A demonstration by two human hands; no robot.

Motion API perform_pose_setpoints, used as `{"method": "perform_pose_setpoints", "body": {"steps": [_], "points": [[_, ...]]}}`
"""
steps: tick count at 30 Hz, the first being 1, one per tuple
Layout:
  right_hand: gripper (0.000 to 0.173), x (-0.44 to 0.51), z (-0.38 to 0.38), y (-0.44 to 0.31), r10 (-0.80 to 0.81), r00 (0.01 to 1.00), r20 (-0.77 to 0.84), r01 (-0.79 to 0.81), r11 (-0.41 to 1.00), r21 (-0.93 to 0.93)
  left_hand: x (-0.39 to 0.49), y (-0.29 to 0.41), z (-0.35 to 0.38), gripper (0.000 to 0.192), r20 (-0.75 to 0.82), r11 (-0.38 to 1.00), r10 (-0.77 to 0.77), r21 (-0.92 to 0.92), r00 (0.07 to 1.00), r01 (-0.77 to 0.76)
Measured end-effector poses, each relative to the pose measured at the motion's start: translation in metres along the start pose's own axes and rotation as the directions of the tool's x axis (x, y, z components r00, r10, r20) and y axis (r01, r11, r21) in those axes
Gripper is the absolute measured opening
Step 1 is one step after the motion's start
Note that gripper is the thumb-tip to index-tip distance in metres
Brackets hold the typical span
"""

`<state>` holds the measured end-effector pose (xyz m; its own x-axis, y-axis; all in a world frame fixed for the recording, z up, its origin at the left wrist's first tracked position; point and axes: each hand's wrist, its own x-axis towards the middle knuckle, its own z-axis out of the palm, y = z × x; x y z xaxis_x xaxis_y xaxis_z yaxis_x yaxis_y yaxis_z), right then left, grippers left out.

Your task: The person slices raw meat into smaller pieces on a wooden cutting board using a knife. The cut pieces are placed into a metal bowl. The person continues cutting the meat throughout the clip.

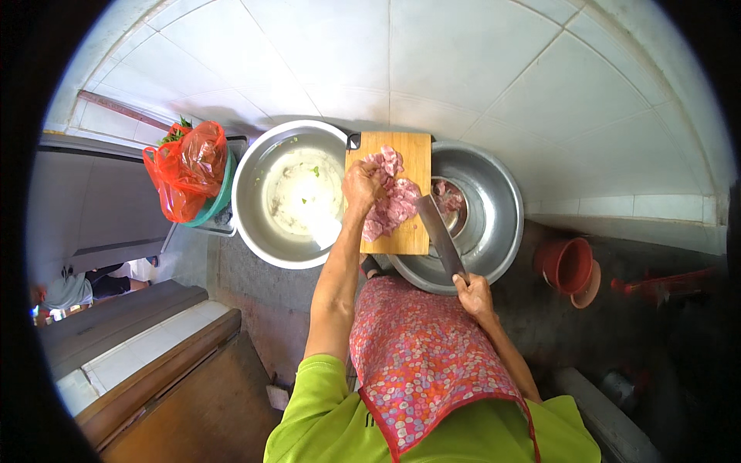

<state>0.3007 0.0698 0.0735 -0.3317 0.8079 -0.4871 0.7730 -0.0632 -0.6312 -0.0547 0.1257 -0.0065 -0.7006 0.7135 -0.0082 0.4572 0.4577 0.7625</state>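
Pieces of raw meat point(393, 205) lie on a wooden cutting board point(418, 153) that rests across the rims of two large metal basins. My left hand point(361, 184) is on the meat near the board's left edge, fingers closed around part of it. In my right hand point(476, 295) is the handle of a cleaver point(441, 236), its dark blade slanting up and left so the tip reaches the board's right edge beside the meat. More meat point(448, 198) sits in a smaller metal bowl point(463, 217) inside the right basin point(505, 231), partly hidden by the board.
The left basin point(246, 231) holds water with bits of green leaf. Red plastic bags point(191, 168) fill a green basket point(217, 205) at far left. A red bucket point(570, 263) stands on the floor at right. A tiled wall point(451, 63) rises behind; another person point(69, 289) shows at lower left.
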Motion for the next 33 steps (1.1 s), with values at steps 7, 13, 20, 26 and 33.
{"method": "perform_pose_setpoints", "body": {"steps": [7,13,20,26,33], "points": [[0.030,0.009,-0.007,0.002,-0.050,0.997,0.054,0.054,0.996,-0.076,-0.081,-0.011,-0.018,0.019,-0.204,0.907,-0.324,-0.346,0.924,0.242],[0.031,0.021,-0.011,-0.013,-0.093,0.977,0.190,0.125,0.979,-0.164,-0.147,-0.036,0.010,0.044,-0.214,0.913,-0.406,-0.063,0.888,0.403],[0.030,0.024,-0.009,-0.011,-0.103,0.950,0.294,0.199,0.927,-0.319,-0.141,-0.060,0.002,0.051,0.013,0.889,-0.456,-0.039,0.890,0.456],[0.029,0.028,0.000,-0.001,-0.102,0.954,0.280,0.192,0.930,-0.315,-0.153,-0.063,-0.003,0.028,0.223,0.506,-0.519,-0.698,0.825,0.507],[0.029,0.029,0.007,0.005,-0.106,0.960,0.261,0.184,0.937,-0.296,-0.151,-0.065,-0.010,0.030,0.393,0.116,-0.520,-0.847,0.758,0.518]]}}
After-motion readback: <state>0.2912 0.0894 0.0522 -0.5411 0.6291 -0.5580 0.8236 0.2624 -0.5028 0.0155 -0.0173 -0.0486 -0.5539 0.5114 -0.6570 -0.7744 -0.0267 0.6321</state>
